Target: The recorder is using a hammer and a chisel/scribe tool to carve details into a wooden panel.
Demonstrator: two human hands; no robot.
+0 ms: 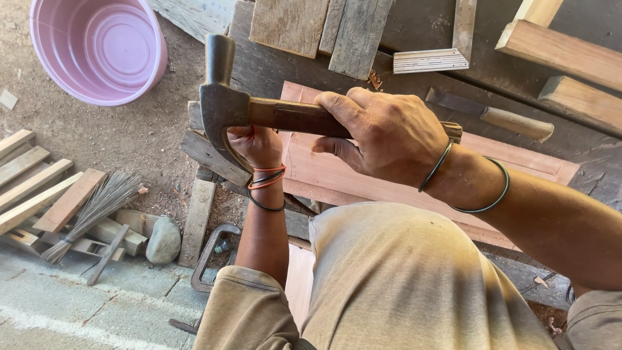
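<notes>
Dark plank bench [414,26] strewn with wood offcuts above a dirt floor [129,136]. Right hand [382,133], grip clenched around the hammer [223,107] handle, over a reddish board [324,175] at the bench's near edge; left hand [259,146] beneath the head, grip unclear.

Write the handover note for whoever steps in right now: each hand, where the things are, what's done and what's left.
Right hand: closed around the wooden handle of the claw hammer, head raised over the bench edge.
Left hand: below the hammer head, at the edge of the reddish wood panel; what it grips is hidden.
Nearby: wooden-handled tool on the bench, pink basin and straw broom on the ground, metal clamp by the bench foot.
Done: cannot tell.
Left: likely the hammering at the panel's edge.
</notes>
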